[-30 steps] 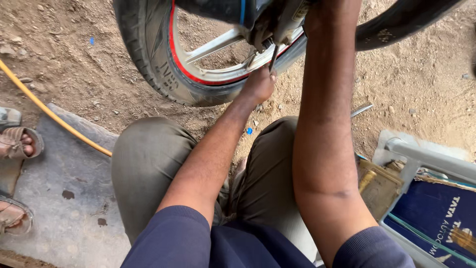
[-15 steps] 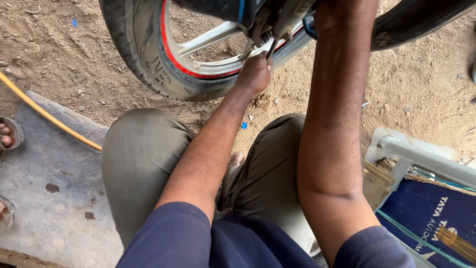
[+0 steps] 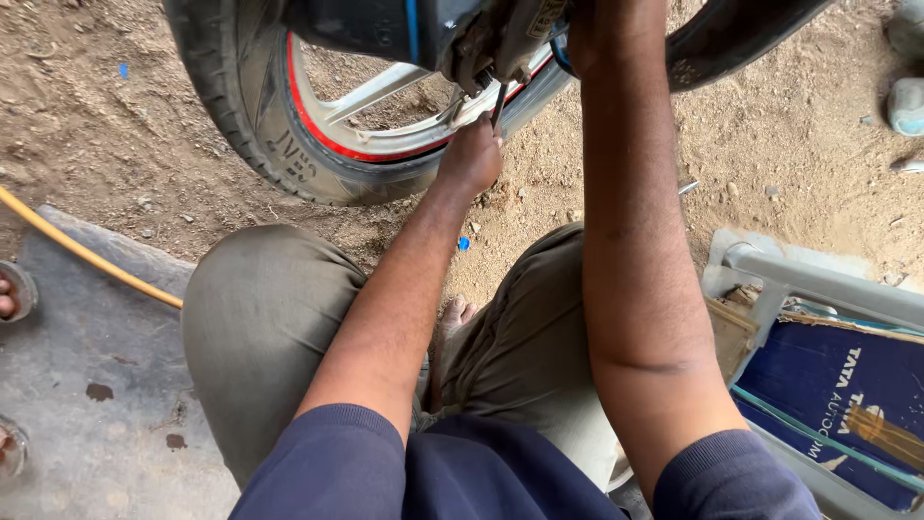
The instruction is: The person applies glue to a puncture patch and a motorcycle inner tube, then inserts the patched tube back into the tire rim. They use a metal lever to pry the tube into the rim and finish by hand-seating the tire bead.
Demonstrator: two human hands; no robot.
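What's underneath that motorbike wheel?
Under the wheel lies bare sandy ground with small stones. The spot where the tyre meets the dirt is visible, but the left hand covers the ground beside it.

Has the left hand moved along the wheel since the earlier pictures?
Cannot tell. The left hand stays at the same spot under the wheel rim; the camera itself shifted.

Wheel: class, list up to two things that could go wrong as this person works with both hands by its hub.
1. The left hand grips a thin tool beside the rim; a slip might jam fingers against the spokes.
2. The right hand is mostly out of frame, so its grip cannot be checked; a loosened part might drop onto the dirt and get lost.
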